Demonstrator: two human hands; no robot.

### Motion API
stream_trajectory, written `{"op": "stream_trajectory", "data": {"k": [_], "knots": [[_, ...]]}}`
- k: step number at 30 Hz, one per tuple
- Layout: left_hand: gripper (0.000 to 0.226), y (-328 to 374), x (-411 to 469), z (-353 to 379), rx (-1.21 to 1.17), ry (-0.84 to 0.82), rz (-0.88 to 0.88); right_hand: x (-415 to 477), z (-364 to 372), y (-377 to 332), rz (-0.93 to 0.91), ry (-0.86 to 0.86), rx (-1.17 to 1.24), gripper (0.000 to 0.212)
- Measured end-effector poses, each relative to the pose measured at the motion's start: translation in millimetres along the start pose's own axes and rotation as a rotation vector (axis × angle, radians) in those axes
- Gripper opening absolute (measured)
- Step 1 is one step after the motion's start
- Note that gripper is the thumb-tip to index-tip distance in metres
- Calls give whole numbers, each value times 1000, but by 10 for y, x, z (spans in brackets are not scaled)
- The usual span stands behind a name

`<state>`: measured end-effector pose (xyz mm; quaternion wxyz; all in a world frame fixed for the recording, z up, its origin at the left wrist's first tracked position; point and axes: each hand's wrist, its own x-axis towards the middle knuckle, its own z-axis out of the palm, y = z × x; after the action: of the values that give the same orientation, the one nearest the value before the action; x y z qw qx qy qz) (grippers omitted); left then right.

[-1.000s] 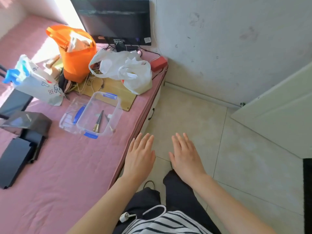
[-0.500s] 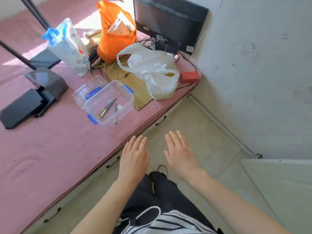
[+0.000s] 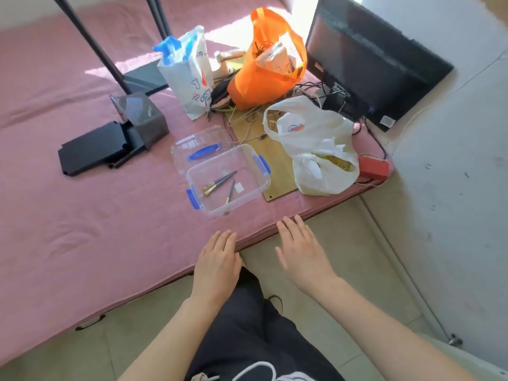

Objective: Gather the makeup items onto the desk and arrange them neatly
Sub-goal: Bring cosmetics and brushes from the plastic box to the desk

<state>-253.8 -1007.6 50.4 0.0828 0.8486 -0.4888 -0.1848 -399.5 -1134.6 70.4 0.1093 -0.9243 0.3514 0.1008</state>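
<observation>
Pink bedding [image 3: 82, 215] covers the low surface in front of us, with tiled floor to its right. Our left hand [image 3: 217, 265] hovers over the bedding's near edge and our right hand [image 3: 302, 251] over the floor just beside it. Both are flat, fingers straight, holding nothing. Just beyond our fingertips sits a clear plastic box [image 3: 244, 200] with blue latches. A few makeup brushes [image 3: 220, 182] lie inside it, and its lid [image 3: 198, 144] rests behind. Farther back stand a white plastic bag [image 3: 316, 149], an orange bag [image 3: 264, 81] and a dark monitor [image 3: 371, 59].
</observation>
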Motion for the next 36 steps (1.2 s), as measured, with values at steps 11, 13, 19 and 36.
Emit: {"op": "stream_trajectory", "data": {"k": [11, 13, 19, 36], "knots": [[28, -573, 1118, 7, -136, -67, -62, 1267, 187, -160, -62, -83, 6, 55], [32, -620, 1302, 100, -180, -78, -109, 1512, 261, -147, -94, -92, 0, 54], [32, -776, 1805, 551, -263, -111, -225, 2324, 680, -86, -186, -110, -16, 50], [25, -1136, 3106, 1833, -182, -396, -618, 4008, 1966, 66, -533, -377, -58, 50]]}}
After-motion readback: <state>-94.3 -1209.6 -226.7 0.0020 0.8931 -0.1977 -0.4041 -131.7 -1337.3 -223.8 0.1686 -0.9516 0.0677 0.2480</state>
